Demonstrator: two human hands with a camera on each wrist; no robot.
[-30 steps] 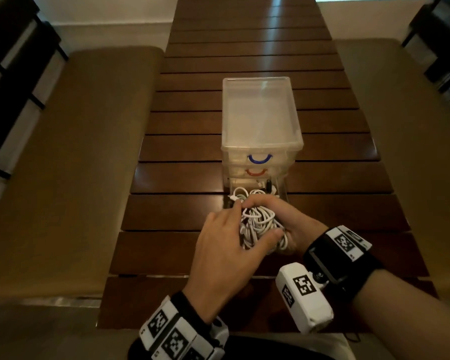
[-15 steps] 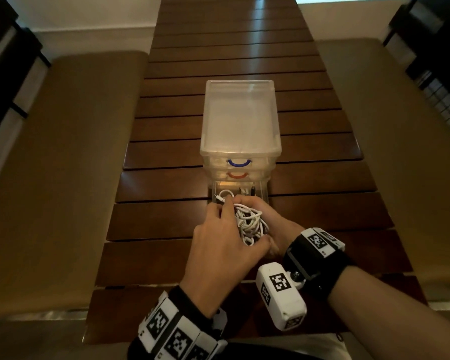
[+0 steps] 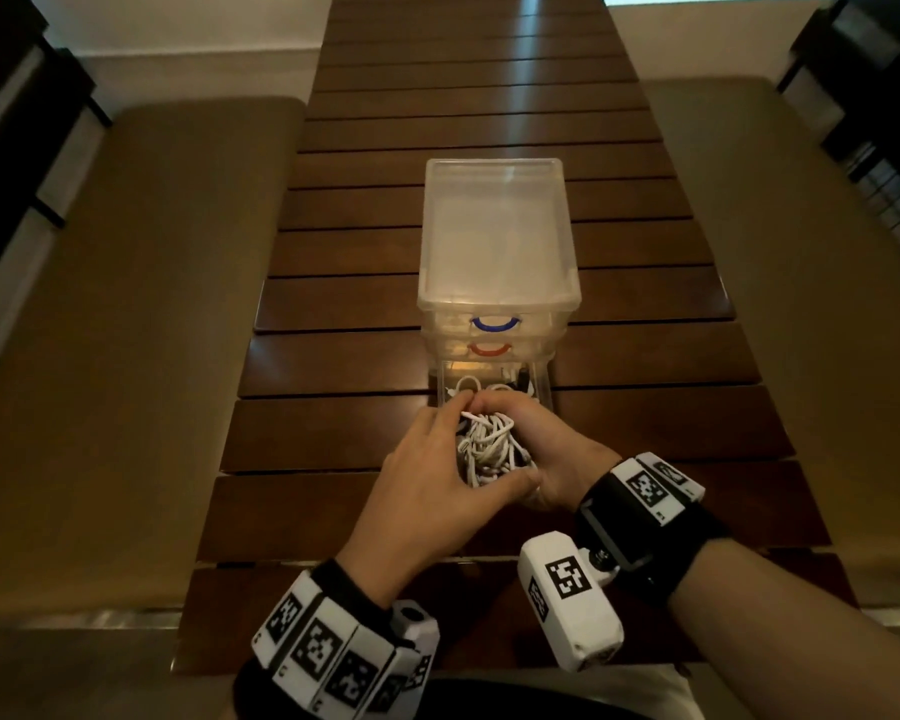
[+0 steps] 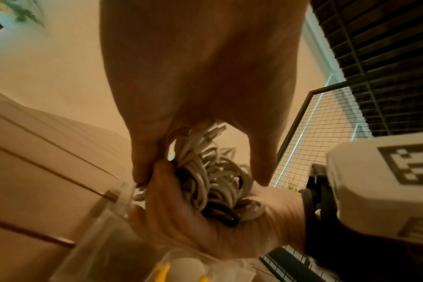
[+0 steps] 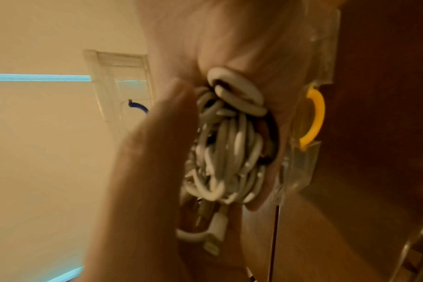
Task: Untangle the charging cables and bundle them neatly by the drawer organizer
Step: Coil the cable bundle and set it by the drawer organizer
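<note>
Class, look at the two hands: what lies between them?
A tangle of white cables lies between the left hand and right hand, both gripping it; the head view shows this best.

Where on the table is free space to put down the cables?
Bare slats lie left and right of the organizer, and beyond it. It is crowded at the open bottom drawer, where left hand and right hand hold the cables.

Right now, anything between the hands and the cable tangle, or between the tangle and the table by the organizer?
Nothing visible. The left hand and right hand already cup the cables directly, above the open bottom drawer of the organizer. Bare table lies on either side.
</note>
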